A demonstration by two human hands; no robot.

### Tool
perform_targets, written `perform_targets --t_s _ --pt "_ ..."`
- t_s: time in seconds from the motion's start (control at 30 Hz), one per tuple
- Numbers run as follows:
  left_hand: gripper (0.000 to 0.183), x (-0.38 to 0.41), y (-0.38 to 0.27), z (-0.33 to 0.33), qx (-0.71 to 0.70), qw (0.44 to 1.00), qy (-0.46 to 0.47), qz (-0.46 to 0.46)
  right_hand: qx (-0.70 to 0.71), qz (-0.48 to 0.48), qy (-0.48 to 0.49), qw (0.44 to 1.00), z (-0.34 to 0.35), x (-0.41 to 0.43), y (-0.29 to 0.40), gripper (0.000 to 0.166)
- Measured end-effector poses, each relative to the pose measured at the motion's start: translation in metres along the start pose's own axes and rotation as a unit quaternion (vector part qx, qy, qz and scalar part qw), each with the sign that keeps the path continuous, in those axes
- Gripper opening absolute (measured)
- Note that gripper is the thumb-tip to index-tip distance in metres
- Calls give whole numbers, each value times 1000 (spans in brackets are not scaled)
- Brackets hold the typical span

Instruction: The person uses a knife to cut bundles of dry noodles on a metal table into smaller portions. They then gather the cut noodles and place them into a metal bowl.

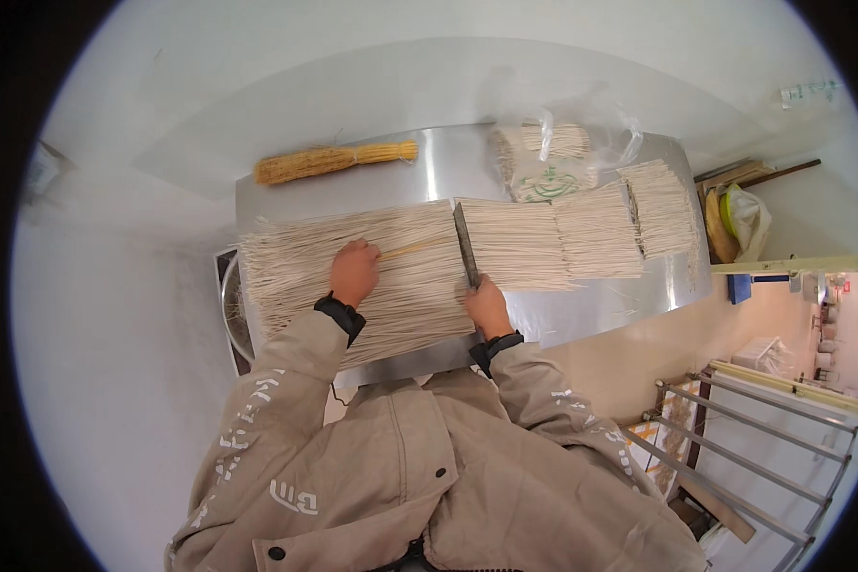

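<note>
Long, thin dried noodles lie side by side across a stainless steel table. My left hand rests on them, fingers curled around one end of a thin yellow stick. The stick points right, towards the blade. My right hand grips the near end of a long, straight-edged knife. Its dark blade stands across the noodles, at the line between the long batch and a shorter cut section. Further right lie more short noodle sections in neat blocks.
A straw hand broom lies along the table's back edge. Behind the cut sections sits a clear plastic bag of noodles. A metal rack stands at the lower right. White wall rises behind the table.
</note>
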State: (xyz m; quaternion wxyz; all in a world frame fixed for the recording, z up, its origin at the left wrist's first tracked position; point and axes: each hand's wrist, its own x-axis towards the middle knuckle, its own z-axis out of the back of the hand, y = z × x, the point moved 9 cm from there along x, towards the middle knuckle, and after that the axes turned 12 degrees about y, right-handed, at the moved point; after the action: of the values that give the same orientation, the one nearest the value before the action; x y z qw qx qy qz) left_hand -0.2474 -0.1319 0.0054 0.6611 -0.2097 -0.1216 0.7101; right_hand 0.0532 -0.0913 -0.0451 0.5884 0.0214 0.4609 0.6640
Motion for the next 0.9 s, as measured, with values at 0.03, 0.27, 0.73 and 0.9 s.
perform_targets --t_s 0.03,0.27,0.73,0.9 --pt "12 4 -2 -2 7 1000 0 -14 -20 -12 -12 1000 -1 1 -2 45" --pt "11 23 -1 -24 56 996 5 -69 -12 -53 -4 999 -20 6 -1 48" --pt "12 -20 118 66 -110 991 -57 45 -57 -57 -89 993 12 -49 49 34" --pt "35 9 171 73 -29 999 -8 22 135 -19 -62 989 -26 -76 114 30"
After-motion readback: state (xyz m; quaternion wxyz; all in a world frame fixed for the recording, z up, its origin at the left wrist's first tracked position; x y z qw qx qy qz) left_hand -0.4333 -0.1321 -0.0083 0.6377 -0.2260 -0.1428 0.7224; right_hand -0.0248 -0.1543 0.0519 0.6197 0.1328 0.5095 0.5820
